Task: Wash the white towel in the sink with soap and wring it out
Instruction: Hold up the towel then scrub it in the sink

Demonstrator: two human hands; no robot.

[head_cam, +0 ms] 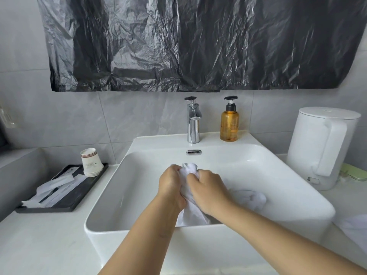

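Over the middle of the white sink (288, 197), both my hands squeeze the white towel (191, 214). My left hand (171, 185) and my right hand (207, 190) are fisted side by side on a bunched part of it. A tuft sticks up above the fists and a tail hangs below them. More of the towel lies in the basin to the right. An amber soap pump bottle (229, 124) stands on the sink's back ledge, right of the chrome tap (193, 124). No water runs from the tap.
A black tray (79, 197) with wrapped items and stacked paper cups (91, 162) sits on the counter at left. A white lidded bin (321, 145) stands at right. Black plastic sheeting (198, 42) covers the wall above. White cloth (355, 229) lies at the right edge.
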